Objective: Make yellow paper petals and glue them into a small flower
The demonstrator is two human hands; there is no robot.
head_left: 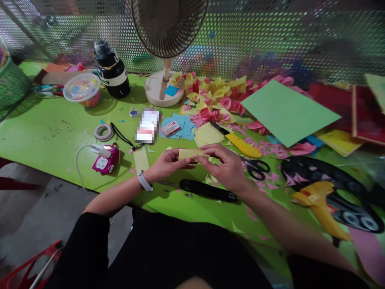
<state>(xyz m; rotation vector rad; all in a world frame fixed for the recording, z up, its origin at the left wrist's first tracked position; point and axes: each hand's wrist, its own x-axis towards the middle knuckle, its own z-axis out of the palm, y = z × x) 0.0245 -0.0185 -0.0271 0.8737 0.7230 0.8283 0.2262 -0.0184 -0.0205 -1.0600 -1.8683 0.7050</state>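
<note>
My left hand [167, 163] and my right hand [224, 166] meet above the green table [45, 128], both pinching a small folded yellow paper [190, 153]. The left hand, with a white band on its wrist, grips the paper's left end. Fingers of the right hand press along its right edge. A yellow paper strip [141, 159] lies just left of my left hand. A black flat tool [207, 190] rests on the table under my hands. Scissors [256, 167] and a yellow utility knife [240, 144] lie right of my right hand.
Folded pink and yellow paper pieces [216, 98] are heaped behind, beside a green sheet [285, 112] and blue squares [182, 126]. A fan [165, 86], black bottle [112, 72], lidded tub [82, 89], tape roll [103, 132], pink device [106, 161] and yellow glue gun [319, 204] stand around.
</note>
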